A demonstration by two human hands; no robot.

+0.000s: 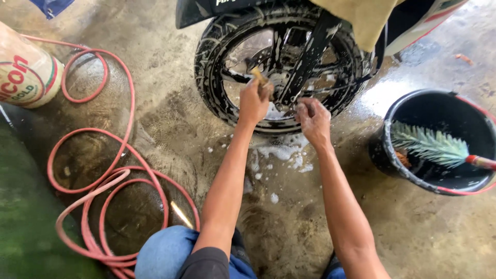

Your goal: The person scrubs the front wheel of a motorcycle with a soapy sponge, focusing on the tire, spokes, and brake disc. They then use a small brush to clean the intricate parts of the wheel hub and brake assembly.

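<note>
A soapy black motorcycle wheel [217, 67] stands on wet concrete at the top centre. My left hand [254, 101] is closed on a small wooden-handled brush [259, 76], pressed against the spokes near the hub. My right hand [313, 118] rests with curled fingers on the lower rim beside it; whether it holds anything is unclear. White foam [281, 151] lies on the floor under the wheel.
A black bucket [380, 152] at right holds a green bristle brush with a red handle [429, 146]. A red hose [111, 178] lies coiled on the floor at left. A white sack [23, 70] sits at upper left. My knees in blue jeans [165, 253] show at the bottom.
</note>
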